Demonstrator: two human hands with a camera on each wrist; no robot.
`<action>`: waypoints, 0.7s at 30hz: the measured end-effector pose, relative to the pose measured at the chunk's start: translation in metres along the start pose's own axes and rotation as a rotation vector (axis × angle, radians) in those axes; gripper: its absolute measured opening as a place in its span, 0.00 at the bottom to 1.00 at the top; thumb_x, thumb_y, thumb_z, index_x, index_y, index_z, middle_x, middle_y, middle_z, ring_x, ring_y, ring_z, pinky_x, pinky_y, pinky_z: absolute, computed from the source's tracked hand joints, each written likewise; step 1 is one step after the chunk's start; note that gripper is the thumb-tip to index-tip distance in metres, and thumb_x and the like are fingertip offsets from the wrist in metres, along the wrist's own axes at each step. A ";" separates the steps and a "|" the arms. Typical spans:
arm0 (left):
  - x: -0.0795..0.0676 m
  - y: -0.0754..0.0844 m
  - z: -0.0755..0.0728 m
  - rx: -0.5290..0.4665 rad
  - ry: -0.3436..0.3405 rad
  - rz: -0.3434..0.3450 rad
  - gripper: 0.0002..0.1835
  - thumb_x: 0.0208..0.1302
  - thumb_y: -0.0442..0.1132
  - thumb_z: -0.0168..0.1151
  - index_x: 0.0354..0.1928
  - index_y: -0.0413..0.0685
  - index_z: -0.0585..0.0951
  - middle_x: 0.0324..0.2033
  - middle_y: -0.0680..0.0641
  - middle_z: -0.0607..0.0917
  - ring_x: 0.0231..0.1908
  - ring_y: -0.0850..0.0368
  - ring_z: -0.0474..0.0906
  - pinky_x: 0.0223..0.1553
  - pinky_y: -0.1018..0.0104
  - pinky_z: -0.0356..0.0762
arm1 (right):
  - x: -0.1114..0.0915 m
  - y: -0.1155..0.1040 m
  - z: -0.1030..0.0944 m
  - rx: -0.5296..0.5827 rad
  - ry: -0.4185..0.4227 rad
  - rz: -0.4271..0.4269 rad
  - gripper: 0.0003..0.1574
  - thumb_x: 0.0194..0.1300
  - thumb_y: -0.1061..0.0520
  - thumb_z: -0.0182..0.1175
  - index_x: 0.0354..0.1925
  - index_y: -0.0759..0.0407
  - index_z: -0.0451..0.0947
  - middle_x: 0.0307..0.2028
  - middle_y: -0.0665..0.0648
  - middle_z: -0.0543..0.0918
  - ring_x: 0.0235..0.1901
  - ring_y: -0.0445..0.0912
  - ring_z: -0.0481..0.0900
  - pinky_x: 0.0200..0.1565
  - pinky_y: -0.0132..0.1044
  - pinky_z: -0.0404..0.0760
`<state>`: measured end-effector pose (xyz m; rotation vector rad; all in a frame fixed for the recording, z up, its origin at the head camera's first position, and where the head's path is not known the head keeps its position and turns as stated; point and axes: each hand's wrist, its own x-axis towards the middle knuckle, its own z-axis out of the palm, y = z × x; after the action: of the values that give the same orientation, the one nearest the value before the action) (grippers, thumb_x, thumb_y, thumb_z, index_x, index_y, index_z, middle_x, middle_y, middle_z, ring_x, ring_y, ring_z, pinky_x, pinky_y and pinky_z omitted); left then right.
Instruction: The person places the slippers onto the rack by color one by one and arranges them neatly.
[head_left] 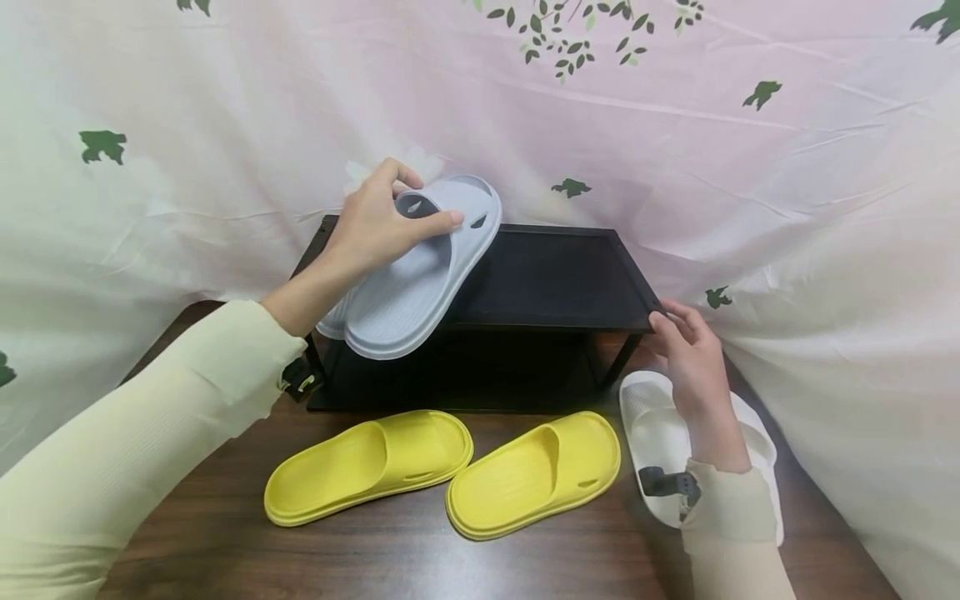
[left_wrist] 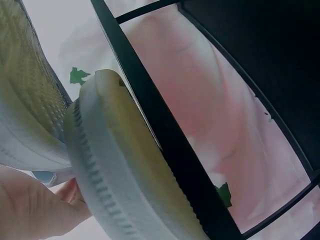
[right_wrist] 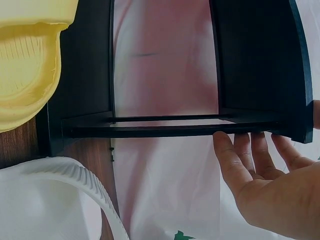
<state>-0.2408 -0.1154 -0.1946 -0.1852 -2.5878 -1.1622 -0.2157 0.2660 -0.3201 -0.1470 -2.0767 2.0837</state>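
My left hand pinches a pair of light grey slippers by their straps, thumb on the outer strap. The pair hangs tilted over the left part of a black two-tier shoe rack. In the left wrist view a slipper's sole edge lies close along the rack's black bar; whether they touch I cannot tell. At the rack's right front corner my right hand grips the upper shelf, thumb on top. The right wrist view shows that hand's fingers against the side bar.
Two yellow slippers lie on the brown wooden surface before the rack. White slippers lie at the right, partly hidden under my right forearm. A pale leaf-printed cloth hangs behind and at both sides.
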 end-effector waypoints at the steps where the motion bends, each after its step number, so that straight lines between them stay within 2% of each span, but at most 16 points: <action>1: 0.001 0.000 0.001 0.010 0.001 -0.007 0.41 0.52 0.68 0.72 0.58 0.50 0.70 0.61 0.45 0.77 0.52 0.49 0.72 0.51 0.54 0.69 | 0.000 0.000 0.000 -0.001 -0.001 0.001 0.34 0.74 0.49 0.60 0.73 0.53 0.66 0.65 0.60 0.69 0.47 0.44 0.82 0.43 0.24 0.81; 6: 0.009 0.002 0.002 0.057 -0.010 -0.067 0.44 0.52 0.71 0.69 0.62 0.50 0.69 0.60 0.46 0.76 0.52 0.49 0.71 0.51 0.55 0.68 | 0.000 0.002 0.000 -0.011 -0.002 -0.009 0.32 0.74 0.48 0.61 0.71 0.53 0.67 0.64 0.59 0.70 0.47 0.44 0.82 0.45 0.27 0.81; 11: 0.018 0.005 0.005 0.103 -0.033 -0.123 0.45 0.53 0.71 0.68 0.64 0.51 0.68 0.61 0.46 0.76 0.52 0.49 0.70 0.53 0.55 0.68 | 0.000 0.003 -0.002 0.007 -0.013 -0.021 0.31 0.74 0.49 0.61 0.69 0.54 0.68 0.59 0.55 0.74 0.46 0.42 0.83 0.46 0.29 0.82; 16: 0.026 0.007 0.007 0.142 -0.053 -0.149 0.45 0.53 0.72 0.66 0.64 0.50 0.68 0.62 0.46 0.75 0.54 0.49 0.70 0.55 0.55 0.68 | 0.001 0.003 -0.002 0.030 -0.021 -0.022 0.31 0.74 0.50 0.62 0.70 0.55 0.67 0.57 0.52 0.74 0.45 0.42 0.83 0.46 0.29 0.82; 21: 0.032 0.012 0.006 0.147 -0.062 -0.171 0.46 0.53 0.73 0.65 0.64 0.50 0.68 0.61 0.47 0.76 0.55 0.50 0.71 0.55 0.57 0.68 | 0.001 0.002 -0.002 0.011 -0.017 -0.014 0.32 0.74 0.49 0.61 0.71 0.54 0.66 0.60 0.55 0.73 0.46 0.42 0.83 0.46 0.29 0.82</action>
<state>-0.2699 -0.1031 -0.1799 0.0331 -2.7758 -1.0295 -0.2165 0.2682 -0.3221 -0.1137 -2.0691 2.0955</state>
